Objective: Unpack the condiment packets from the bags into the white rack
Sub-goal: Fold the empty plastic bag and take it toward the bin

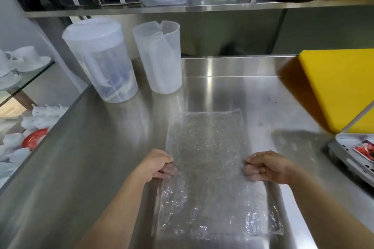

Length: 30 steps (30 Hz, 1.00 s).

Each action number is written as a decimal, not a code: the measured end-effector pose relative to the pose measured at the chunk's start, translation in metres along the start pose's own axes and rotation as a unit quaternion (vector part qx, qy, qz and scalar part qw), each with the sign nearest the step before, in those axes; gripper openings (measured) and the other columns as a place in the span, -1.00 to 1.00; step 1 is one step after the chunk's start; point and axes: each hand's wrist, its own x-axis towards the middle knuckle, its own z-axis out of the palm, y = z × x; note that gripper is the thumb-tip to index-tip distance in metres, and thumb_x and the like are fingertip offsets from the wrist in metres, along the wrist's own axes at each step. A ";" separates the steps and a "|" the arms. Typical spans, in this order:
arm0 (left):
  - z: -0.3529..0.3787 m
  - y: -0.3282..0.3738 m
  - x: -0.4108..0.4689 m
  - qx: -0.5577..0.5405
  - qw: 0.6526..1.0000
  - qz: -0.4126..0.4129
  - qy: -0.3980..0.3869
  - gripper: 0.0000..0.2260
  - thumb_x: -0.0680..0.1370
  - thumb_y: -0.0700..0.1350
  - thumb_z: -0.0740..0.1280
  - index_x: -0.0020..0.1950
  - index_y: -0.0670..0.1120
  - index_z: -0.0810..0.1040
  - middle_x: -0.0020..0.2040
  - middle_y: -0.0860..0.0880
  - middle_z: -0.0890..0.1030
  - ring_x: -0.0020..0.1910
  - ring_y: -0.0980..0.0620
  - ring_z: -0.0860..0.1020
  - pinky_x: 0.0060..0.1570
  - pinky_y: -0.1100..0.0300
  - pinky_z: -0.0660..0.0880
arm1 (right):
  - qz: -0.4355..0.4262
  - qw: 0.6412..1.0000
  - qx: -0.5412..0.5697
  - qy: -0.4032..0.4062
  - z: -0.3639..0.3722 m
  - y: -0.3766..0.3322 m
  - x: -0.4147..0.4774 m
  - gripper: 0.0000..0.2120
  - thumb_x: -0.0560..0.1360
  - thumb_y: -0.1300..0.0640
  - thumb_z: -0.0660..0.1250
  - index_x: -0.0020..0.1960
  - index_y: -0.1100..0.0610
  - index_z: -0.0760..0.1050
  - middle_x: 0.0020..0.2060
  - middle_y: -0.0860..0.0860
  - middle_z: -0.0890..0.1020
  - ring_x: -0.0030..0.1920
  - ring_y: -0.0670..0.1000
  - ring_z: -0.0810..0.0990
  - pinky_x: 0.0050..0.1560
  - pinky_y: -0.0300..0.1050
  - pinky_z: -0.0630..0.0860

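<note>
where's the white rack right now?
Head view, far right edge: white perforated plastic rack, just in front of the yellow cutting board, right of the right hand.

Clear plastic bag [210,159]: crinkled, see-through, lying flat and spread out, lower centre of frame, long axis running away from viewer. No packets visible inside. Mid side edges pinched by left hand [159,164] and right hand [263,166], fingers tucked under film.

White rack [344,148]: only corner visible, right edge of frame, pale perforated wall, tilted in view.

Condiment packet [365,147]: red, lying inside rack corner, cut off by frame edge.
</note>
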 end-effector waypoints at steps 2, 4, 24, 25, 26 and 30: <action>-0.005 -0.002 0.001 -0.015 1.000 -0.005 -0.011 -0.90 0.55 -0.27 0.24 -0.15 -0.22 0.50 -0.42 -0.15 0.65 -0.50 0.01 0.62 -0.52 0.18 0.56 | 0.002 1.000 -0.006 0.004 0.001 -0.001 -0.001 -0.93 0.48 0.32 0.27 -0.18 0.28 0.51 -0.44 0.20 0.65 -0.43 0.07 0.66 -0.29 -0.01 0.63; -0.009 -0.004 0.000 -0.026 0.999 -0.002 -0.024 -0.90 0.56 -0.26 0.23 -0.12 -0.23 0.50 -0.36 -0.18 0.66 -0.46 0.00 0.63 -0.48 0.18 0.58 | 0.005 1.000 -0.014 0.004 0.001 -0.001 0.001 -0.94 0.47 0.32 0.29 -0.17 0.28 0.51 -0.43 0.21 0.66 -0.43 0.08 0.66 -0.33 -0.03 0.64; 0.001 -0.024 0.003 -0.039 0.989 0.134 0.047 -0.46 0.34 -0.57 0.04 -0.68 -0.10 0.46 -0.59 0.06 0.54 -0.48 0.10 0.47 -0.52 0.39 0.37 | -0.027 0.992 0.120 0.028 -0.013 0.005 0.008 -0.65 0.39 0.49 0.16 -0.40 0.18 0.57 -0.48 0.10 0.60 -0.54 0.02 0.60 -0.57 -0.26 0.50; 0.000 -0.026 0.005 -0.036 0.989 0.132 0.051 -0.47 0.32 -0.57 0.02 -0.69 -0.10 0.45 -0.56 0.06 0.56 -0.47 0.11 0.48 -0.49 0.36 0.37 | -0.034 0.992 0.120 0.033 -0.012 0.005 0.008 -0.60 0.39 0.51 0.13 -0.44 0.18 0.55 -0.50 0.11 0.59 -0.57 0.02 0.58 -0.59 -0.28 0.49; -0.001 -0.026 0.005 -0.034 0.989 0.133 0.053 -0.47 0.32 -0.56 0.01 -0.68 -0.10 0.46 -0.54 0.06 0.57 -0.46 0.12 0.49 -0.47 0.33 0.37 | -0.038 0.992 0.116 0.028 -0.010 0.004 0.005 -0.60 0.39 0.53 0.10 -0.44 0.19 0.54 -0.52 0.11 0.59 -0.57 0.02 0.58 -0.59 -0.28 0.49; -0.001 -0.025 0.000 -0.023 0.987 0.152 0.044 -0.52 0.38 -0.56 0.02 -0.57 -0.16 0.49 -0.56 0.08 0.58 -0.56 0.22 0.45 -0.50 0.37 0.33 | -0.053 0.990 0.123 0.034 -0.003 0.007 -0.001 -0.71 0.35 0.53 0.14 -0.33 0.25 0.54 -0.46 0.16 0.64 -0.49 0.05 0.63 -0.50 -0.24 0.56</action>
